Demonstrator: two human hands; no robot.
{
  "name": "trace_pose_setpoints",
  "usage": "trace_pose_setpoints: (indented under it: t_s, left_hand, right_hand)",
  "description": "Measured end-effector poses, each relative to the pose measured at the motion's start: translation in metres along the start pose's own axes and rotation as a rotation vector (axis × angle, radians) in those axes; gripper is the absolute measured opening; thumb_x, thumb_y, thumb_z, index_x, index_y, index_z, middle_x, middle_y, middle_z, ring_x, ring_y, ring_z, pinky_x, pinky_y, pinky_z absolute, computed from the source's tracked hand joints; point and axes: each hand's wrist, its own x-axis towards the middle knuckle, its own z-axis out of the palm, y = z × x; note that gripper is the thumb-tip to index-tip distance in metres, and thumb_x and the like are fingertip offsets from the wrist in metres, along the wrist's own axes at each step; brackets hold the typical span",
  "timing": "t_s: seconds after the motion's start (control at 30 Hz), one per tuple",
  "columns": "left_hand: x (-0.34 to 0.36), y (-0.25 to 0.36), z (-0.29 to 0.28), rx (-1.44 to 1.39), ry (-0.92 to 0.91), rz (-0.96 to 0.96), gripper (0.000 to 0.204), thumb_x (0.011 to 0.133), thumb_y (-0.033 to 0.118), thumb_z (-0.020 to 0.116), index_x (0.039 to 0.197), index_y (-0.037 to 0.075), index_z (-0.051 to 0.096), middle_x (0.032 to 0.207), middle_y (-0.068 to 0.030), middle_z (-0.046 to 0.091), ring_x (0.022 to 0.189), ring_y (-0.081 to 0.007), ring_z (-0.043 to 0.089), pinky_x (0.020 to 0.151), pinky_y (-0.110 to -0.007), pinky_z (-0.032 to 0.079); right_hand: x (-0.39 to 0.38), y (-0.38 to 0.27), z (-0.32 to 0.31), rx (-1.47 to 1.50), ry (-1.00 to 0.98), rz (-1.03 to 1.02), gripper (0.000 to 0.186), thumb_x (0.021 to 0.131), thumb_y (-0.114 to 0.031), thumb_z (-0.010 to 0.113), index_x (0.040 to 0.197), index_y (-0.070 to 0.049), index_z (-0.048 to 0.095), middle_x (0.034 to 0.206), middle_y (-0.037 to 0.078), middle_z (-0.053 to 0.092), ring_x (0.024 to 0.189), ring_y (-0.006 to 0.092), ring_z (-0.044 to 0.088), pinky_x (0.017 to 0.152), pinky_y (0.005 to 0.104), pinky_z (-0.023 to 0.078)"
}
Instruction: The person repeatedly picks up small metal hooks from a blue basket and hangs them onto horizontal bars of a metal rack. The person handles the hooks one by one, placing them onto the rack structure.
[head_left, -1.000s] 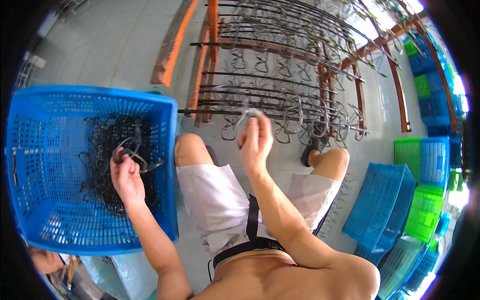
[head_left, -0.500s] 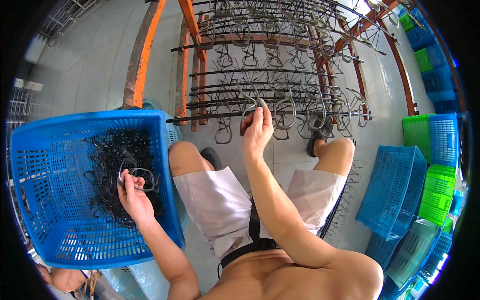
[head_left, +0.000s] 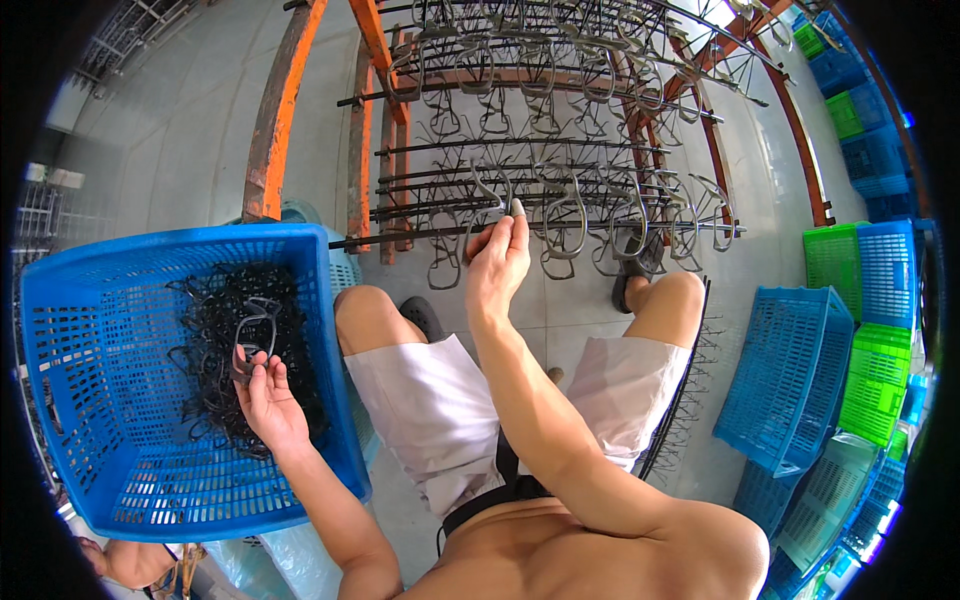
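Note:
My left hand (head_left: 268, 400) is closed on a dark grey looped frame (head_left: 258, 320), held over a heap of tangled black frames (head_left: 205, 320) in the blue crate (head_left: 75, 290) at my left. My right hand (head_left: 497, 265) is raised in front of me, fingers closed on a grey looped frame (head_left: 490, 182) at a black rod (head_left: 365, 241) of the rack; a pale cover shows on one fingertip. More looped grey frames (head_left: 568, 220) hang along the rods to the right of that hand.
The rack has orange posts (head_left: 280, 120). Blue crates (head_left: 780, 370) and green crates (head_left: 875, 385) are stacked at my right. Another person's bare shoulder (head_left: 135, 560) shows at lower left, near clear plastic bags (head_left: 285, 565). My knees flank the lower rods.
My right hand has risen to the rack's rod and shifted slightly left. The frame in my left hand has turned more upright. The view has shifted a little since the earliest frame.

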Motion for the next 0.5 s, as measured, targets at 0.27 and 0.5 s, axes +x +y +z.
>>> trace_pose_setpoints:
  t_s: [0.27,0.5]
  left_hand:
    - [-0.005,-0.002,0.001,-0.095,0.089,-0.05,0.029,0.091,0.02,0.054,0.115,0.006,0.053,0.084,-0.0048,0.061,0.071,-0.0149,0.056,0.065,-0.024,0.046]
    - [-0.011,-0.003,0.001,-0.106,-0.011,-0.087,0.023,0.091,0.022,0.053,0.112,0.01,0.055,0.086,-0.0038,0.062,0.074,-0.0159,0.057,0.067,-0.026,0.045]
  right_hand:
    - [-0.001,0.002,-0.001,-0.102,-0.047,-0.027,0.031,0.097,-0.018,0.04,0.121,0.0,0.047,0.06,-0.003,0.04,0.048,0.005,0.038,0.043,0.0201,0.034]
    - [-0.004,0.012,-0.001,-0.039,-0.005,-0.068,0.028,0.097,-0.019,0.041,0.119,-0.002,0.047,0.059,-0.003,0.039,0.048,0.0049,0.037,0.042,0.0202,0.032]
